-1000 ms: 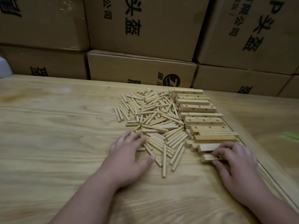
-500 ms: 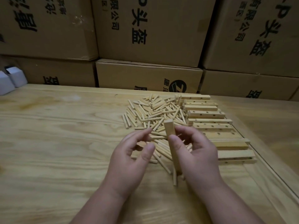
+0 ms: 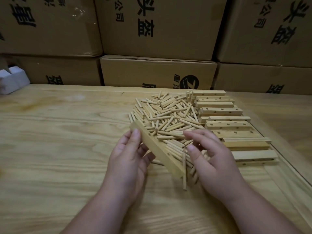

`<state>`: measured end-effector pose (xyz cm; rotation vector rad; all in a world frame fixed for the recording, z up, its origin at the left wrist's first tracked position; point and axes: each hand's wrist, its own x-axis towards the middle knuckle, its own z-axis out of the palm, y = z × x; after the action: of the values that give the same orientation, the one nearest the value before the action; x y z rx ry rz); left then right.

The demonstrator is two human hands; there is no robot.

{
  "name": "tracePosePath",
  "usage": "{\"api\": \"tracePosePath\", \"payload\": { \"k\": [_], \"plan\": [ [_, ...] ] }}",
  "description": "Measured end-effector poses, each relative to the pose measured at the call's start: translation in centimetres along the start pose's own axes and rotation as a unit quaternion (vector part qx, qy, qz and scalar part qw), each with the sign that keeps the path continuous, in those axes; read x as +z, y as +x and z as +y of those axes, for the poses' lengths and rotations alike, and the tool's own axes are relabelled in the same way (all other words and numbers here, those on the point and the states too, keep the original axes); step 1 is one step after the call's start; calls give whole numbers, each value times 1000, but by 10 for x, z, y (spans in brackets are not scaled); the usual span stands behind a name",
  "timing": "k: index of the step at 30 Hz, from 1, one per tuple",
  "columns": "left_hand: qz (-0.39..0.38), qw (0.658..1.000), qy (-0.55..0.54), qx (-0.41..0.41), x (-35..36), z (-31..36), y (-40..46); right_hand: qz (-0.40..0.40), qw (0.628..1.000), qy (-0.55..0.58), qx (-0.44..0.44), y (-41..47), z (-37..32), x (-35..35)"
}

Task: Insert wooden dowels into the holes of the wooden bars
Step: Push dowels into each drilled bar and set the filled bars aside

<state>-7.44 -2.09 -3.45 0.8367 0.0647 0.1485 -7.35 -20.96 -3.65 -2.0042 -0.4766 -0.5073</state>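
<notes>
A wooden bar (image 3: 157, 149) with holes along one face is tilted diagonally above the table, and my left hand (image 3: 128, 157) grips its upper end between thumb and fingers. A loose pile of short wooden dowels (image 3: 168, 115) lies just behind it. My right hand (image 3: 212, 159) hovers over the near edge of the pile with thumb and forefinger slightly apart. Their tips are close to the dowels, and nothing is plainly pinched. More drilled bars (image 3: 228, 126) lie stacked in a row to the right of the pile.
Everything lies on a light wooden table (image 3: 59, 149). Stacked cardboard boxes (image 3: 158, 71) form a wall along its far side. White foam blocks (image 3: 13, 81) sit at the far left. A seam in the tabletop (image 3: 287, 166) runs diagonally past the bars.
The bar has passed from my right hand to my left and now leans diagonally to the left. My right hand has let go and moved over the dowels.
</notes>
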Motion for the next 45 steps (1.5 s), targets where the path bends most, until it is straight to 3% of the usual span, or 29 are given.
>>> {"api": "tracePosePath", "payload": {
  "k": [4,9,13,16,23,29,33,37,41,45],
  "plan": [
    [28,999,-19,-27,-6,6,6,4,996,-71,58,0,6,-6],
    [30,998,-7,-55,-10,11,10,-127,958,-198,165,-1,3,1],
    [52,995,-10,-89,-9,10,8,-159,926,-290,181,-3,-1,4],
    [15,994,-41,-98,-10,6,11,-156,924,-292,193,-2,-4,4],
    [-36,997,11,-60,-11,2,15,-140,929,-274,206,0,-3,11],
    [-46,994,8,-97,-11,2,12,-139,927,-288,195,-1,1,12],
    [-43,994,0,-100,-10,3,11,-100,950,-206,212,-4,0,13],
    [-49,993,1,-110,-9,5,9,31,983,-35,175,-5,-6,18],
    [-86,988,-24,-129,-11,8,5,66,979,97,166,-8,-12,23],
    [-117,979,-25,-163,-8,11,3,95,975,137,145,-7,-6,25]
  ]
}}
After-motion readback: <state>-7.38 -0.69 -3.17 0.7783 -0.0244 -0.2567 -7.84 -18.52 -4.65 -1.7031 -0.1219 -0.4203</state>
